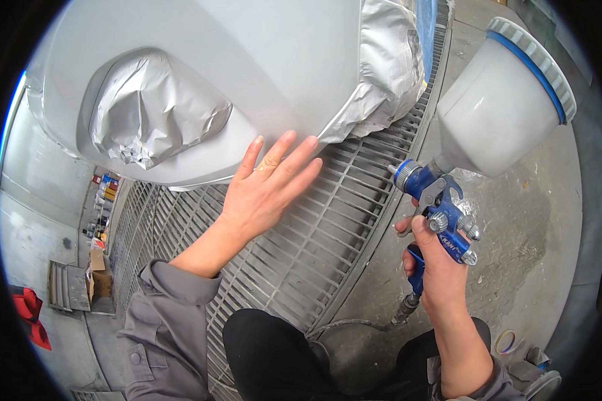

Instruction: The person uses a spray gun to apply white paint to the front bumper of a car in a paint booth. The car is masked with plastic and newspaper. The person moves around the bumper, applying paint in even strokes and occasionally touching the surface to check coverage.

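Note:
A blue spray gun [441, 207] is gripped in my right hand [439, 267], its nozzle pointing left toward a pale grey car body panel [281, 53]. On top of the gun sits a large whitish paint cup [495, 100] with a ribbed lid and a blue ring. My left hand [264, 190] is open, fingers spread, at the panel's lower edge; whether the fingertips touch it I cannot tell. Crumpled silver masking film [154, 110] covers a rounded recess in the panel. More silver masking [391, 67] wraps the panel's right end.
Metal floor grating [281, 267] runs beneath the panel. An air hose [354, 324] trails from the gun's handle across the floor. At the left stand a cardboard box [100, 277], several small cans [104, 200] and something red [28, 311]. A tape roll [505, 341] lies at lower right.

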A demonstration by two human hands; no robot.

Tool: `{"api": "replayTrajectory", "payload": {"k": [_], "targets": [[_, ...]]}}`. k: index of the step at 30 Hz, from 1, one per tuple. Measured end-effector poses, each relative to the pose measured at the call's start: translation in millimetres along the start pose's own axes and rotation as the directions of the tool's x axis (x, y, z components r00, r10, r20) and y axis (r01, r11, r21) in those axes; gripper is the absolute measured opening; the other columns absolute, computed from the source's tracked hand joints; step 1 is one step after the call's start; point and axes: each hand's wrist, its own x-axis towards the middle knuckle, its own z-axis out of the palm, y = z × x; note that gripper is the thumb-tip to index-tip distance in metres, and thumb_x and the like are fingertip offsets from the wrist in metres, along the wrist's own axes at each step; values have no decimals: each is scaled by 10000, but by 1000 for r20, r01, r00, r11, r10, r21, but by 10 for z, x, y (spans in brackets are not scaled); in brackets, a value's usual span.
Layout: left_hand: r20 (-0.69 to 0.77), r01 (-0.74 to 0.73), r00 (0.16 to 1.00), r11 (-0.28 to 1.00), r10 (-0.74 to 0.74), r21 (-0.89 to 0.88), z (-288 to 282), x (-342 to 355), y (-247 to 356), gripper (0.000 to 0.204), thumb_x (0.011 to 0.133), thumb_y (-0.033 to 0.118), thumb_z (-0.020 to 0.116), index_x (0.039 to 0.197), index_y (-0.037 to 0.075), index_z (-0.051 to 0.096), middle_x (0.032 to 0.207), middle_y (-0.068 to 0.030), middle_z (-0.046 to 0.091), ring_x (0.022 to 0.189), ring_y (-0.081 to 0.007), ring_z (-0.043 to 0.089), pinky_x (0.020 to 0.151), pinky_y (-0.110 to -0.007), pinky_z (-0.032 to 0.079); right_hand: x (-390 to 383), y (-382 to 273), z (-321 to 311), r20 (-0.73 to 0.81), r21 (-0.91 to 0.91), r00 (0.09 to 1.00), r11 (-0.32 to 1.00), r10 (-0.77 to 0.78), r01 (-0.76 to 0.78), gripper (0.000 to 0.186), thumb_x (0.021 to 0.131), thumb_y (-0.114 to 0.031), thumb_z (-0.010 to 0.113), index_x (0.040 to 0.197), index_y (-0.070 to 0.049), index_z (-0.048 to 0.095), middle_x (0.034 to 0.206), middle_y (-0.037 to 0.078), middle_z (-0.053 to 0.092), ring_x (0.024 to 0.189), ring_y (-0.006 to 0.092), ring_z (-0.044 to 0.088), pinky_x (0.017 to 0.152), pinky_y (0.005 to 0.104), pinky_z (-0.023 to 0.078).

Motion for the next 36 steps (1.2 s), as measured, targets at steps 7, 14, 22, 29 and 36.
{"api": "replayTrajectory", "payload": {"k": [7, 14, 22, 29, 36], "targets": [[-5, 36, 999, 999, -36, 41, 3, 63, -50, 612, 855, 225, 734, 1444, 285, 578, 1642, 27, 425, 1541, -227, 355, 1247, -539, 225, -4, 12, 10, 12, -25, 1000, 999, -25, 26, 271, 981, -315, 739, 948, -46, 763, 623, -16, 594, 517, 64, 530, 495, 233, 410], [21, -26, 999, 999, 25, 45, 45, -1, -27, 605, 859, 236, 731, 1443, 275, 579, 1647, 23, 419, 1539, -228, 357, 1237, -544, 237, 6, 20, -10, 16, -22, 999, 999, -31, 31, 278, 987, -323, 732, 953, -49, 764, 605, -22, 580, 515, 63, 527, 490, 235, 401], [15, -26, 1000, 999, 25, 31, 112, -47, -58, 629, 827, 210, 748, 1431, 261, 583, 1648, 15, 419, 1539, -234, 358, 1221, -553, 262, 7, 20, -7, 7, -27, 1000, 999, -24, 24, 291, 990, -338, 729, 951, -51, 763, 605, -22, 580, 517, 57, 522, 488, 230, 391], [22, -12, 1000, 999, 11, 45, 24, 89, -110, 611, 831, 234, 747, 1422, 258, 594, 1650, 19, 415, 1546, -233, 347, 1222, -547, 262, 5, 16, -9, 25, -40, 1000, 999, -19, 20, 284, 989, -336, 728, 943, -58, 763, 600, -24, 574, 516, 54, 522, 484, 233, 388], [-21, -52, 998, 998, 52, 39, 42, -23, -72, 573, 831, 192, 742, 1389, 249, 622, 1641, 6, 429, 1532, -237, 372, 1230, -538, 248, -2, 14, -6, 30, -36, 1000, 999, 7, -6, 289, 984, -341, 733, 940, -57, 763, 600, -24, 576, 509, 58, 522, 487, 232, 401]]}}
